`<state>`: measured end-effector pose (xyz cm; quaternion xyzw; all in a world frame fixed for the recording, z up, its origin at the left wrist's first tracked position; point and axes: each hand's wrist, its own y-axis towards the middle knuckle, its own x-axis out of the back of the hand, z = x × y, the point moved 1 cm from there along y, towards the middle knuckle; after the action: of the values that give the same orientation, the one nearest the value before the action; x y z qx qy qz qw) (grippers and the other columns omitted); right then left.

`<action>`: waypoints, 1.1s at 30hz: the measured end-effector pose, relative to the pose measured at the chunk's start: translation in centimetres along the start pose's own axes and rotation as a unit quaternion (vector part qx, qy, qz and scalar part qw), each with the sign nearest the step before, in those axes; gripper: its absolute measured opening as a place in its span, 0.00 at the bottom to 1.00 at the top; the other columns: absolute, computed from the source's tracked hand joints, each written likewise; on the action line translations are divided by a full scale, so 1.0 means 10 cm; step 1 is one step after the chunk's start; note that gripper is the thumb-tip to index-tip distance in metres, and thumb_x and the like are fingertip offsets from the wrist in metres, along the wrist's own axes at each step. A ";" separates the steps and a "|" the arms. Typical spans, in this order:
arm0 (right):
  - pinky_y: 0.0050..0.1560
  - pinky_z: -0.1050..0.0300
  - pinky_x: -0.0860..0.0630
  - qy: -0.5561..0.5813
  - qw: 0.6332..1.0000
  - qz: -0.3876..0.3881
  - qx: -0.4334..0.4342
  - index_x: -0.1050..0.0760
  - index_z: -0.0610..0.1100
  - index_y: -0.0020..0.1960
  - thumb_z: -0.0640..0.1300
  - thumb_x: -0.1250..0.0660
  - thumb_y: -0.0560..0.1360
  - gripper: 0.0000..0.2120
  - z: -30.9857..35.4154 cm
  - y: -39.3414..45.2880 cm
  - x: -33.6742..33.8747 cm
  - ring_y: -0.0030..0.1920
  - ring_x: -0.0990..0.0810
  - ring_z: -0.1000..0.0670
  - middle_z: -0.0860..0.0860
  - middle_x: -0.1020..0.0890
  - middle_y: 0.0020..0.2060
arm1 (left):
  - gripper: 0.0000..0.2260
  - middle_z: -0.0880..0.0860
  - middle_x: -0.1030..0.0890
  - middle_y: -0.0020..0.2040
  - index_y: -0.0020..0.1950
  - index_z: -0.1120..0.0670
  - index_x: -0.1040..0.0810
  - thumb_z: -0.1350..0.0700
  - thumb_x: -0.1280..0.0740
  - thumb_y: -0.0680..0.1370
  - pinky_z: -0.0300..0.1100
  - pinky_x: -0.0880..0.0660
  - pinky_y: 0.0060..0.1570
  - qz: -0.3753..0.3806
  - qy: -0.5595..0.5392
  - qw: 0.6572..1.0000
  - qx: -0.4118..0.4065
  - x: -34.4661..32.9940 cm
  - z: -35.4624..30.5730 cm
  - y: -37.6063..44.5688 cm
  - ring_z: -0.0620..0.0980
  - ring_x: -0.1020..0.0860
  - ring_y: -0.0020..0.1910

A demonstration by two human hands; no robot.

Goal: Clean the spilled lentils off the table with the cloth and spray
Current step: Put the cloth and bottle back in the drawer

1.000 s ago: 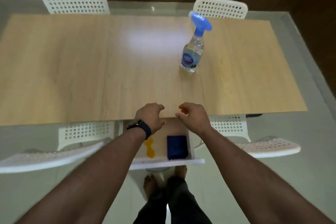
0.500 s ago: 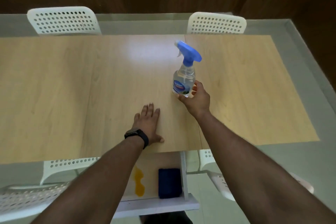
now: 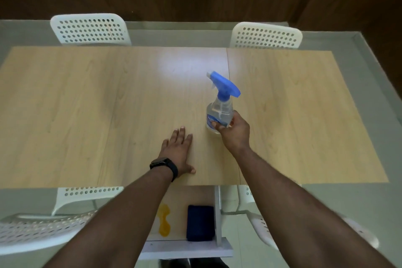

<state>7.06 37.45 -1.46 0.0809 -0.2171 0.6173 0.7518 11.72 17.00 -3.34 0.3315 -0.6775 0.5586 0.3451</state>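
A: Across the middle of the view lies the table (image 3: 87,104), a wide pale wood top with white perforated chairs (image 3: 90,29) tucked in at its far edge and more at the near one. I see no lentils anywhere on the wood.

B: Neither do I. Below the near edge an open drawer (image 3: 185,250) juts toward the person, and something yellow-orange (image 3: 164,221) lies in it. Could that be the lentils?

A: I can't tell. Beside it in the drawer is the cloth (image 3: 200,222), dark blue, folded, its long side running away from the person.

B: And the spray?

A: The spray bottle (image 3: 219,111) stands upright on the table, right of centre, with its blue trigger head pointing away and to the left. The right hand (image 3: 233,132) has its fingers and thumb curled round the lower body of the bottle, gripping it.

B: The left hand (image 3: 177,152)?

A: It lies flat on the wood with fingers straight, holding nothing, just left of the bottle and nearer the person. There's a dark watch (image 3: 164,164) on that wrist.

B: So what does the next move depend on?

A: The cloth sits behind and below both hands, under the table's near edge. The left is free and closer to that drawer, so I'd judge it the one to draw back and down for the cloth while the right keeps the bottle.
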 end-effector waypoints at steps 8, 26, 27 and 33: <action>0.50 0.54 0.18 0.013 0.999 0.039 -0.018 0.18 0.52 0.54 0.47 0.17 0.69 0.16 -0.09 -1.14 0.02 0.47 0.15 0.56 0.57 0.13 0.45 | 0.45 0.53 0.59 0.86 0.85 0.51 0.54 0.41 0.29 0.79 0.51 0.44 0.81 -0.037 -0.039 0.998 -0.022 -0.19 0.17 -0.70 0.54 0.53 0.84; 0.50 0.44 0.14 0.044 0.928 0.239 -0.283 0.14 0.43 0.52 0.42 0.16 0.66 0.15 -0.24 -3.19 -0.59 0.47 0.11 0.45 0.47 0.11 0.45 | 0.68 0.64 0.68 0.82 0.85 0.52 0.61 0.40 0.15 0.63 0.54 0.41 0.80 0.014 -0.205 0.973 0.101 -1.48 1.06 -2.21 0.62 0.60 0.83; 0.48 0.46 0.14 0.041 0.922 0.243 -0.300 0.15 0.42 0.52 0.42 0.17 0.66 0.16 -0.26 -3.24 -0.60 0.46 0.11 0.44 0.47 0.11 0.45 | 0.67 0.64 0.67 0.82 0.85 0.52 0.61 0.40 0.15 0.63 0.53 0.41 0.80 0.009 -0.207 0.973 0.105 -1.50 1.07 -2.21 0.62 0.59 0.84; 0.52 0.45 0.15 0.051 0.882 0.290 -0.367 0.17 0.41 0.57 0.43 0.18 0.66 0.20 -0.46 -3.34 -0.72 0.49 0.11 0.43 0.45 0.11 0.47 | 0.66 0.64 0.64 0.83 0.85 0.52 0.58 0.46 0.14 0.63 0.49 0.37 0.78 -0.003 -0.231 0.967 0.104 -1.49 1.10 -2.23 0.62 0.49 0.84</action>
<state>39.25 25.28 -3.72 -0.2994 -0.4034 0.6871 0.5249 37.38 3.58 -5.57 0.4880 -0.6760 0.5329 0.1444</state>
